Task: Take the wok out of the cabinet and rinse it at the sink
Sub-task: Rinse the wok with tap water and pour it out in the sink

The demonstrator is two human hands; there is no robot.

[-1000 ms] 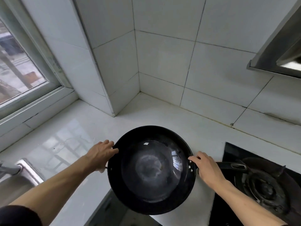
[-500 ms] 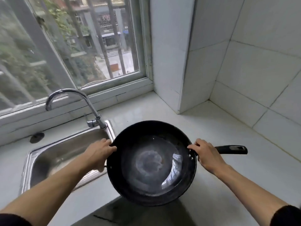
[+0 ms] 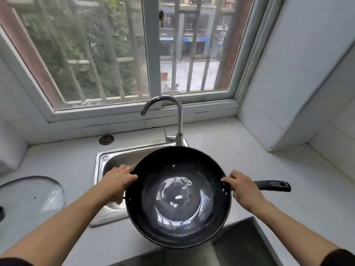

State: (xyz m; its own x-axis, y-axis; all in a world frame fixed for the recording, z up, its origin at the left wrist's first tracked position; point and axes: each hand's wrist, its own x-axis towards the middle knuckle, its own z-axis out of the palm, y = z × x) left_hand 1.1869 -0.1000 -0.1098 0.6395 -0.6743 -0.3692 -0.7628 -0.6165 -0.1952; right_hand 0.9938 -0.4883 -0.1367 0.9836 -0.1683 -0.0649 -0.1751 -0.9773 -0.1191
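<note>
A black wok (image 3: 178, 198) with a glossy bottom is held level above the counter's front edge, overlapping the right part of the steel sink (image 3: 107, 160). My left hand (image 3: 118, 181) grips its left rim at the small side handle. My right hand (image 3: 243, 188) grips the right rim where the long black handle (image 3: 272, 185) joins and sticks out to the right. A chrome gooseneck faucet (image 3: 177, 120) stands behind the wok, spout curved to the left; no water runs.
A glass lid (image 3: 30, 196) lies on the white counter at the left. A dark round plug (image 3: 106, 139) sits behind the sink. A barred window (image 3: 146, 50) fills the back; a tiled wall column (image 3: 295, 83) rises at the right. An open cabinet door edge (image 3: 244, 244) shows below.
My view and the wok have swung left from the stove corner to the sink. The wok now hangs partly over the basin, in front of the faucet. Both hands keep their grip.
</note>
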